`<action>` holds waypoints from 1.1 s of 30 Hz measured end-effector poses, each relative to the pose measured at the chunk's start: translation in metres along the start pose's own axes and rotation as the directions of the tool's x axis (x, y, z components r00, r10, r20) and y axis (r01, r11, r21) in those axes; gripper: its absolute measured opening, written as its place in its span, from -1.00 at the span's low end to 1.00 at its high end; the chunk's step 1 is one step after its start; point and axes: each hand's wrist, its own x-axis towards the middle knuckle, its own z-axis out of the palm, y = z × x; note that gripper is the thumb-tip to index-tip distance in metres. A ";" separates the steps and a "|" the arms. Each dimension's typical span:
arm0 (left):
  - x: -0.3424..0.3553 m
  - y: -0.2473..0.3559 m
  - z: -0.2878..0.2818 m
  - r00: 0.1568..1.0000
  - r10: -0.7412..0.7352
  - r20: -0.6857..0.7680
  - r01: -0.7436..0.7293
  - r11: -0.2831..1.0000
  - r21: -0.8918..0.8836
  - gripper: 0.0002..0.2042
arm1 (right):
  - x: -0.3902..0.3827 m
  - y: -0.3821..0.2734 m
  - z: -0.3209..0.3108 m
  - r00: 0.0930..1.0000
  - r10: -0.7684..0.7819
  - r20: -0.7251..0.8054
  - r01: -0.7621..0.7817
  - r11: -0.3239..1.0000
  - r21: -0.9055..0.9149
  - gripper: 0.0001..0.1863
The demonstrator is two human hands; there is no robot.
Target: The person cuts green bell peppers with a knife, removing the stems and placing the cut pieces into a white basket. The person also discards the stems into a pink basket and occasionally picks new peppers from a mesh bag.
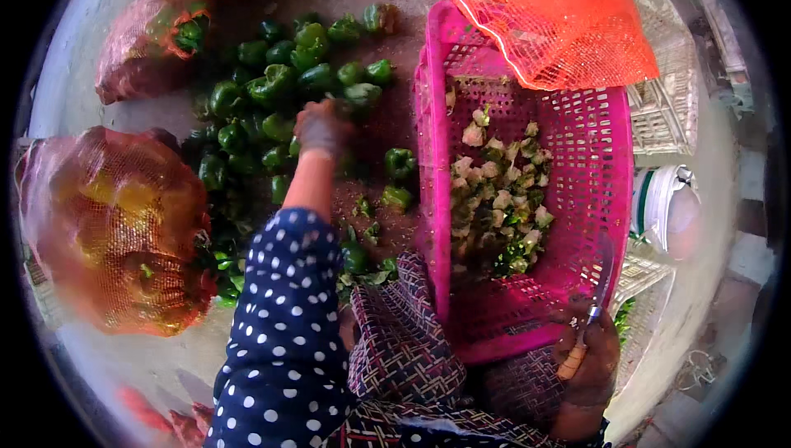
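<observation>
My left hand (323,126) reaches out over a heap of green bell peppers (280,93) spread on the ground; its fingers are over the peppers and whether it grips one is hidden. My right hand (587,357) sits at the lower right, beside the near corner of a pink plastic crate (597,201), and grips a knife (592,308) with a wooden handle, blade pointing up. Inside the crate lies a pile of cut pepper pieces (498,197). An orange mesh bag (556,15) drapes over the crate's far rim.
A red mesh sack of yellow and green peppers (115,225) stands at the left. Two more mesh sacks (152,40) lie at the far left. White crates (663,110) and a white bucket (663,205) stand to the right. My patterned skirt (404,349) fills the lower middle.
</observation>
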 end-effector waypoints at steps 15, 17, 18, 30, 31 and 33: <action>0.002 0.000 0.060 0.985 0.117 -0.124 -0.153 0.931 -0.333 -0.40 | 0.017 0.028 -0.009 0.988 -0.143 0.054 0.139 0.988 0.069 -0.57; 0.009 -0.008 0.048 0.996 0.073 -0.058 -0.093 0.683 -0.725 -0.39 | 0.018 0.027 -0.011 0.973 -0.158 0.171 0.178 0.978 -0.109 -0.58; 0.004 -0.010 0.045 0.997 0.061 -0.052 -0.076 0.513 -0.855 -0.38 | 0.017 0.026 -0.011 0.964 -0.170 0.206 0.213 0.955 -0.208 -0.60; -0.260 0.057 -0.140 0.852 0.522 0.041 0.033 0.025 -0.999 -0.27 | -0.061 0.000 0.048 0.639 -0.461 0.616 0.695 0.688 -0.206 -0.60; -0.269 0.061 -0.151 0.836 0.548 0.019 0.020 0.005 -1.000 -0.26 | -0.073 -0.004 0.047 0.641 -0.446 0.625 0.682 0.705 -0.197 -0.59; -0.293 0.072 -0.173 0.808 0.589 -0.014 0.007 -0.034 -0.999 -0.26 | -0.097 -0.007 0.039 0.649 -0.426 0.631 0.659 0.729 -0.186 -0.57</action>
